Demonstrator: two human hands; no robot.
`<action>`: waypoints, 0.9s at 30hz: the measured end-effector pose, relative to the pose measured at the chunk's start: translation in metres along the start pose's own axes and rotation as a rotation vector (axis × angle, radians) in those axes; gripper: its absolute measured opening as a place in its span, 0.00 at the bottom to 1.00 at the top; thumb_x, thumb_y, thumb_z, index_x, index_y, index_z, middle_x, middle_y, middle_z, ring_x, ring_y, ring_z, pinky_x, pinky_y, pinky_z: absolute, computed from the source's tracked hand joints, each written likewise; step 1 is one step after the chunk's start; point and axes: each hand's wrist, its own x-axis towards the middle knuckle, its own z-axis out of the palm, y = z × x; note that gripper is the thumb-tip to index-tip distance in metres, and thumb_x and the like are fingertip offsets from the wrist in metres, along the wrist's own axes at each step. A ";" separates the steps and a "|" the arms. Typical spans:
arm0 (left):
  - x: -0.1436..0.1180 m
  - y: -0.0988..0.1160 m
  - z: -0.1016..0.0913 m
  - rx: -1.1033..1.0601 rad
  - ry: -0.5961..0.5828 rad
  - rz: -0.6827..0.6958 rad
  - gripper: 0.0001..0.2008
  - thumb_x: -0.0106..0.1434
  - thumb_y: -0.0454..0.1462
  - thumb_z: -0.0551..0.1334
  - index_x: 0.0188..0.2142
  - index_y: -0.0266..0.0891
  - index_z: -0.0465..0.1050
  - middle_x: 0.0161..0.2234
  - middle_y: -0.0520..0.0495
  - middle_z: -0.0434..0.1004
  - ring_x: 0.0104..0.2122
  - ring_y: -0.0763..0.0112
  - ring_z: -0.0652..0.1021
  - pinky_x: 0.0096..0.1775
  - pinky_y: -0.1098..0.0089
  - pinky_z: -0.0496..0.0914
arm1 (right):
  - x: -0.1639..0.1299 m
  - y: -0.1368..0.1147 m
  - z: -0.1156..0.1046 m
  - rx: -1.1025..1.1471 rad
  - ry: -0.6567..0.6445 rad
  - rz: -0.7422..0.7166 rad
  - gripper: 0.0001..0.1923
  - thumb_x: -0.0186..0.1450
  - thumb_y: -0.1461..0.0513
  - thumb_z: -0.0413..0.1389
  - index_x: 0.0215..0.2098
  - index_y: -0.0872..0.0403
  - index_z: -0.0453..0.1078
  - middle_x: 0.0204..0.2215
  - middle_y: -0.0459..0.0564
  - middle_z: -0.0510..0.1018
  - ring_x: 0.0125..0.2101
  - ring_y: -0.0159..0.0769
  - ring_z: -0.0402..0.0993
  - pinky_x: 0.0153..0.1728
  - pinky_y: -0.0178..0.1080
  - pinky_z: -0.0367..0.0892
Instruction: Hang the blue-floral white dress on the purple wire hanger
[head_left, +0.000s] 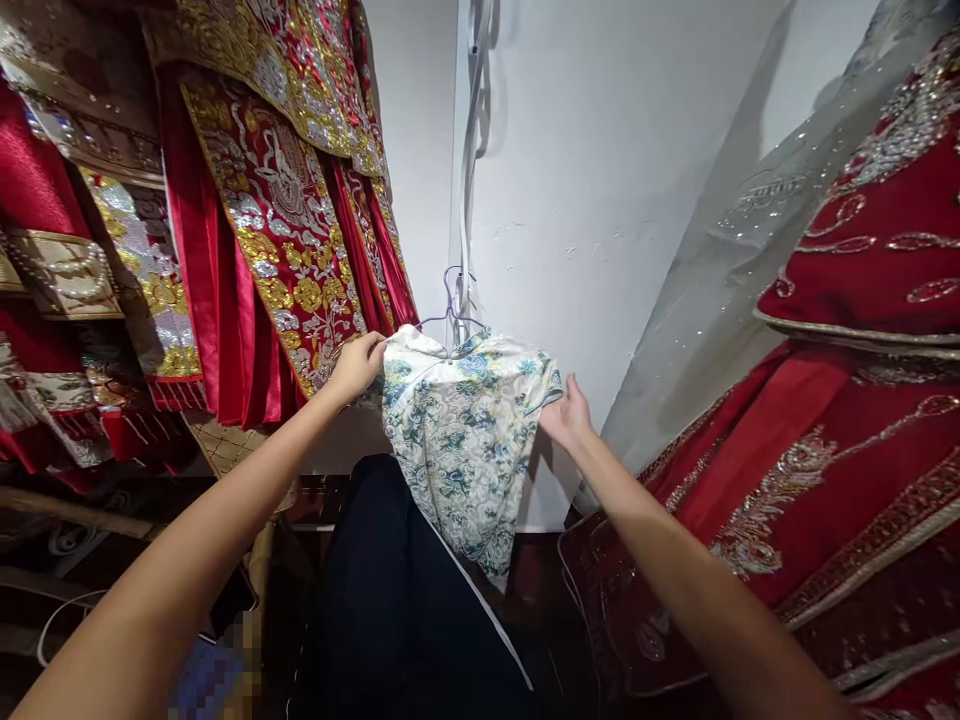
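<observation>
The floral short-sleeved blouse [465, 445] hangs on a thin purple hanger [450, 313] before the white wall [600, 150], just below the white cable [469, 130] that runs down it. The left hand [356, 368] pinches the blouse's shoulder edge between thumb and fingers. The right hand [568, 412] is at the cuff of the opposite sleeve, its thumb raised apart from the cloth; the sleeve hides its other fingertips, so whether it grips cannot be told.

Bare wall leaves open room above the blouse and to the right of it, as far as the slanting edge of a sheer, glittering veil [690, 240]. On the left the room is tighter: the left hand is right by the hem of a red embroidered robe [292, 220]. Dark trousers [405, 600] fill the space beneath, close to the blouse's tapering lower edge.

The blouse is thin and softly creased, patterned in blue, green and yellow on cream, with a small stand collar. The robe carries raised gold and silver motifs over glossy pleats. On the far right, a red gown [847, 400] shows beaded scrollwork and a pale piped edge.
</observation>
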 end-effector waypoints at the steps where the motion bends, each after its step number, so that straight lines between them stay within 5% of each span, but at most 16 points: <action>1: -0.001 -0.001 0.000 0.002 0.009 -0.016 0.13 0.67 0.41 0.51 0.38 0.40 0.73 0.36 0.44 0.80 0.36 0.60 0.76 0.39 0.67 0.66 | 0.005 -0.010 -0.002 0.001 -0.002 0.016 0.21 0.71 0.49 0.47 0.47 0.52 0.73 0.41 0.53 0.81 0.43 0.46 0.78 0.43 0.50 0.75; 4: 0.003 0.002 0.002 -0.011 0.037 -0.095 0.14 0.67 0.43 0.52 0.36 0.39 0.73 0.36 0.44 0.79 0.35 0.61 0.76 0.37 0.67 0.65 | 0.021 -0.049 0.008 -0.074 -0.026 -0.032 0.16 0.70 0.54 0.50 0.50 0.50 0.72 0.36 0.48 0.82 0.38 0.42 0.79 0.43 0.46 0.75; 8: 0.013 0.009 0.002 -0.030 0.036 -0.179 0.21 0.68 0.51 0.50 0.33 0.39 0.72 0.32 0.46 0.78 0.32 0.63 0.74 0.34 0.68 0.63 | 0.034 -0.092 0.050 -0.191 0.003 -0.163 0.22 0.69 0.50 0.50 0.57 0.49 0.67 0.35 0.48 0.81 0.38 0.43 0.79 0.44 0.47 0.75; 14: 0.017 0.012 0.001 -0.013 0.054 -0.216 0.23 0.64 0.55 0.53 0.30 0.39 0.71 0.29 0.47 0.76 0.29 0.65 0.72 0.32 0.69 0.62 | -0.001 -0.111 0.110 -0.410 -0.203 -0.307 0.41 0.66 0.37 0.40 0.67 0.52 0.57 0.46 0.55 0.78 0.49 0.46 0.75 0.52 0.49 0.69; 18: 0.011 0.012 0.007 -0.113 0.085 -0.177 0.20 0.65 0.51 0.54 0.27 0.39 0.69 0.24 0.48 0.72 0.26 0.68 0.70 0.31 0.69 0.64 | -0.041 -0.096 0.124 -0.612 -0.516 -0.231 0.41 0.66 0.37 0.41 0.67 0.52 0.59 0.46 0.55 0.79 0.48 0.46 0.76 0.50 0.50 0.70; 21: -0.002 0.023 0.017 -0.387 0.045 -0.169 0.23 0.68 0.52 0.51 0.31 0.37 0.72 0.27 0.47 0.74 0.27 0.69 0.72 0.32 0.69 0.67 | -0.050 -0.072 0.113 -0.883 -0.781 -0.109 0.35 0.64 0.44 0.55 0.65 0.50 0.63 0.46 0.55 0.80 0.44 0.44 0.78 0.47 0.49 0.72; 24: -0.018 0.051 0.026 -0.599 -0.054 -0.070 0.24 0.69 0.53 0.50 0.35 0.36 0.75 0.31 0.44 0.77 0.31 0.68 0.76 0.36 0.67 0.71 | -0.045 -0.036 0.091 -1.239 -0.711 -0.258 0.45 0.58 0.52 0.64 0.70 0.47 0.53 0.59 0.58 0.70 0.53 0.50 0.72 0.54 0.54 0.67; 27: -0.032 0.096 0.029 -0.743 -0.199 0.107 0.21 0.70 0.51 0.53 0.40 0.37 0.76 0.36 0.44 0.78 0.39 0.66 0.78 0.45 0.65 0.72 | -0.040 0.006 0.078 -1.363 -0.565 -0.462 0.57 0.52 0.53 0.69 0.72 0.50 0.45 0.69 0.60 0.51 0.67 0.60 0.48 0.64 0.61 0.49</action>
